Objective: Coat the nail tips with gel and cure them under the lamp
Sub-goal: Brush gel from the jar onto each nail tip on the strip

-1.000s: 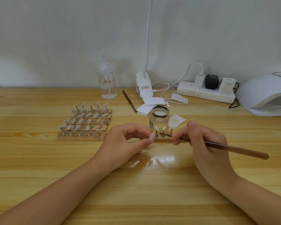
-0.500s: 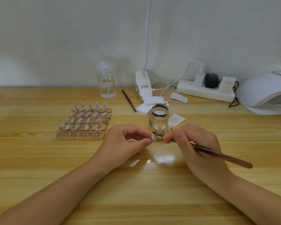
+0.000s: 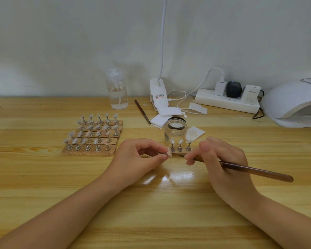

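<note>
1. Pinching a nail tip [image 3: 169,152] above the worktop [image 3: 43,177], the left hand [image 3: 140,159] meets the brush [image 3: 241,168] clamped in the right hand [image 3: 221,159].
2. Since a second ago, the brush tip has moved left to the nail tip.

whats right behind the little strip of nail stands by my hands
An open clear jar stands right behind the strip, a white pad beside it. The left hand covers the strip's left end; the jar's contents can't be made out.

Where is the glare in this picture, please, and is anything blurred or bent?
Head view: bright glare on the table just in front of the left hand and the brush; the far table edge bows from the wide lens; the nail tips look soft.
</note>
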Tool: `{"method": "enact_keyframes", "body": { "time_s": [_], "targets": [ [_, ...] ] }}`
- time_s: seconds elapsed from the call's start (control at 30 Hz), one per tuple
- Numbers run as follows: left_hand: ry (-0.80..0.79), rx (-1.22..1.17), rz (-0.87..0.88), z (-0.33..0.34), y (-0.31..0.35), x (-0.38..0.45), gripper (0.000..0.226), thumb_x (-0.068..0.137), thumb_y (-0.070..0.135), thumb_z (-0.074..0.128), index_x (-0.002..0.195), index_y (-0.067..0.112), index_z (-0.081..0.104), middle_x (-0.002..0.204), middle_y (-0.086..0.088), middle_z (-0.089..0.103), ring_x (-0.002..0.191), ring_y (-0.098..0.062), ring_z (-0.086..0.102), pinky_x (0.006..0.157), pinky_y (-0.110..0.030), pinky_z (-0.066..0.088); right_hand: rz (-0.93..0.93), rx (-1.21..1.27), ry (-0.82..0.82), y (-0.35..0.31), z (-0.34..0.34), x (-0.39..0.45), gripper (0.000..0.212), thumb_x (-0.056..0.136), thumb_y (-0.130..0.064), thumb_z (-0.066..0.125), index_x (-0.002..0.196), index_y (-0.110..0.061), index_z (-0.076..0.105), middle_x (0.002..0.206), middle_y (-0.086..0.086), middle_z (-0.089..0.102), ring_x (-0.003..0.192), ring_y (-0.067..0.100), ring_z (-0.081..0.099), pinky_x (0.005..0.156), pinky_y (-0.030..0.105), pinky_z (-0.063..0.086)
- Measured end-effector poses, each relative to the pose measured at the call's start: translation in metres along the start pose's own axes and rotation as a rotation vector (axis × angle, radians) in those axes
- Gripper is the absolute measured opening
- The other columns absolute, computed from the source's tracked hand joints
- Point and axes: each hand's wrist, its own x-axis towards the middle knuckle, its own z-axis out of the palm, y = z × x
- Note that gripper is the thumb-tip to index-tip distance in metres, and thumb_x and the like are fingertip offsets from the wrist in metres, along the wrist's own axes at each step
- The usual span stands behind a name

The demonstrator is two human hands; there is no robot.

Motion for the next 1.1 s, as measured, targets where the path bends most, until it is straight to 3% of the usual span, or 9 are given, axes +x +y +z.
{"method": "enact_keyframes", "body": {
  "time_s": [0.1,0.23,0.53,0.7,0.83,0.97,1.1],
  "targets": [
    [-0.007,0.006,0.000,0.0001,-0.0001,0.0003,0.022,0.070,0.009,0.074,0.067,0.032,0.073,0.070,0.012,0.070,0.066,0.002,0.062,0.061,-0.014,0.051,0.014,-0.047,-0.005,-0.0007,0.0002,0.0014,0.042,0.094,-0.036,0.038,0.071,-0.018,0.067,0.067,-0.011,0.063,0.065,0.011,0.059,0.062,0.029,0.045],
    [-0.010,0.011,-0.002,0.0002,0.0000,0.0002,0.026,0.069,0.010,0.075,0.065,0.036,0.073,0.068,0.014,0.070,0.065,0.003,0.062,0.060,-0.012,0.050,0.026,-0.084,-0.023,-0.0014,0.0011,0.0020,0.033,0.092,-0.033,0.042,0.075,-0.023,0.068,0.070,-0.016,0.063,0.067,0.009,0.059,0.063,0.029,0.045],
    [0.003,0.029,-0.007,0.0010,-0.0012,0.0011,0.028,0.068,0.013,0.074,0.068,0.041,0.072,0.066,0.014,0.069,0.063,0.004,0.062,0.060,-0.014,0.052,-0.011,-0.049,-0.047,-0.0021,0.0015,0.0010,0.050,0.094,-0.043,0.035,0.068,-0.018,0.070,0.066,-0.022,0.058,0.060,0.004,0.055,0.060,0.015,0.042],
    [0.011,0.035,-0.020,0.0006,-0.0026,0.0005,0.022,0.068,0.019,0.075,0.067,0.041,0.071,0.072,0.008,0.071,0.067,-0.001,0.063,0.064,-0.024,0.055,0.048,0.055,-0.001,-0.0011,-0.0002,-0.0001,0.051,0.094,-0.046,0.036,0.066,-0.017,0.068,0.060,-0.008,0.064,0.060,0.006,0.058,0.061,0.022,0.045],
    [-0.006,0.041,-0.001,0.0006,-0.0012,0.0008,0.029,0.070,0.012,0.075,0.065,0.040,0.071,0.070,0.013,0.070,0.066,0.004,0.062,0.059,-0.012,0.050,0.087,0.011,0.005,-0.0017,-0.0006,0.0016,0.035,0.090,-0.032,0.041,0.070,-0.020,0.068,0.065,-0.008,0.066,0.067,0.016,0.062,0.065,0.038,0.048],
    [-0.011,0.035,0.002,0.0007,-0.0007,0.0007,0.029,0.070,0.010,0.075,0.061,0.037,0.071,0.070,0.013,0.070,0.066,0.004,0.062,0.058,-0.010,0.048,0.105,-0.043,-0.018,-0.0016,-0.0001,0.0017,0.033,0.088,-0.036,0.046,0.073,-0.021,0.071,0.066,-0.007,0.067,0.068,0.016,0.061,0.064,0.037,0.046],
    [-0.007,0.043,-0.006,0.0004,-0.0004,0.0004,0.028,0.069,0.012,0.076,0.062,0.039,0.071,0.068,0.013,0.069,0.065,0.004,0.062,0.060,-0.011,0.050,0.080,-0.037,-0.020,-0.0033,0.0004,0.0022,0.035,0.089,-0.040,0.046,0.073,-0.022,0.071,0.069,-0.021,0.064,0.067,0.009,0.060,0.064,0.029,0.046]
  ]
}}
